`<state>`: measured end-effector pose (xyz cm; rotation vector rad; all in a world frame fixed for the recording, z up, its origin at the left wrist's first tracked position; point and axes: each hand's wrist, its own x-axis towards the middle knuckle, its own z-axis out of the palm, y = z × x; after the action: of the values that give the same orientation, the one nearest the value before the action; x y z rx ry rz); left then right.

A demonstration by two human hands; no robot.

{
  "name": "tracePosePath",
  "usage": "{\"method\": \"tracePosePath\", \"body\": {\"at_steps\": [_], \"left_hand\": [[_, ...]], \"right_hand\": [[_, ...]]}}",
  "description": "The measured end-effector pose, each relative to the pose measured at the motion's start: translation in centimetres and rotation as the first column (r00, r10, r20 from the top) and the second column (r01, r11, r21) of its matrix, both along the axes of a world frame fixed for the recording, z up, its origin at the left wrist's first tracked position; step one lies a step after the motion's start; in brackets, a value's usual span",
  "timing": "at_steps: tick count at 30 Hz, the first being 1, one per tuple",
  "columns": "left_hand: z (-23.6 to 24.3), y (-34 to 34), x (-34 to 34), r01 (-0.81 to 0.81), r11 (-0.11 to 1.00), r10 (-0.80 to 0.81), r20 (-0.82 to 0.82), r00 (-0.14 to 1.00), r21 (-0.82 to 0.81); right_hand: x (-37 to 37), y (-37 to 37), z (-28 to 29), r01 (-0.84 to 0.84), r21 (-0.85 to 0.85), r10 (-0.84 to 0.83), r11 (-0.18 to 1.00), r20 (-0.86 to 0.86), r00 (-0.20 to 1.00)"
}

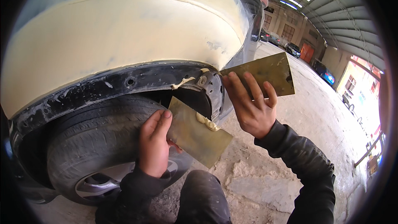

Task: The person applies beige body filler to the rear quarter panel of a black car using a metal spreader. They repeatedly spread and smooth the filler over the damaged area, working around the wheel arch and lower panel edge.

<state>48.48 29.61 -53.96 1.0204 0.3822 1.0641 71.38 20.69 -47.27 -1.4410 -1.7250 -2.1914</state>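
Note:
My left hand [154, 143] is closed on a flat metal putty plate [199, 139], thumb on top. A dab of cream putty [206, 121] lies along that plate's upper edge. With fingers laid along its face, my right hand [253, 108] holds a thin metal putty spreader [265, 74]. The spreader's left corner meets the lower corner of the car's rear panel [145, 29], which is coated in cream filler. Below the coating runs the black wheel arch edge [128, 81], with putty smears on it.
The car's tyre [99, 141] stands under the arch on the left. My knee [203, 195] is close beneath my hands. Rough concrete floor [265, 182] stretches right, toward parked cars [293, 50] and a red door [306, 52] far back in the hall.

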Motion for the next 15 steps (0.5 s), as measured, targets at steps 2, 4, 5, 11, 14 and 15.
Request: {"method": "tracePosePath", "body": {"at_steps": [2,4,5,11,14,15], "left_hand": [[-0.4,-0.4,-0.1,-0.024,1.000,0.024,-0.014,1.000,-0.007],[-1.0,-0.9,-0.3,-0.055,0.998,0.055,-0.020,0.998,-0.035],[-1.3,-1.3,-0.3,-0.073,0.997,0.073,0.010,0.997,-0.004],[-3.6,-3.9,-1.0,-0.180,0.983,0.178,0.059,0.982,0.025],[-4.6,-4.8,-1.3,-0.275,0.951,0.275,0.022,0.961,0.143],[-4.8,-5.3,-1.6,-0.303,0.940,0.307,-0.001,0.952,0.158]], "right_hand": [[-0.2,-0.8,0.0,0.011,-0.023,-0.013,1.000,-0.072,0.997],[-0.6,-1.9,-0.2,0.002,-0.036,-0.008,0.999,-0.156,0.988],[-0.9,-2.5,-0.3,-0.009,-0.072,-0.011,0.997,-0.272,0.962],[-3.9,-5.7,-1.2,-0.444,0.101,0.307,0.890,-0.853,0.422],[-6.9,-7.8,-2.6,-0.613,0.247,0.161,0.750,-0.968,-0.192],[-7.7,-8.7,-3.0,-0.674,0.262,0.014,0.691,-0.937,-0.349]]}}
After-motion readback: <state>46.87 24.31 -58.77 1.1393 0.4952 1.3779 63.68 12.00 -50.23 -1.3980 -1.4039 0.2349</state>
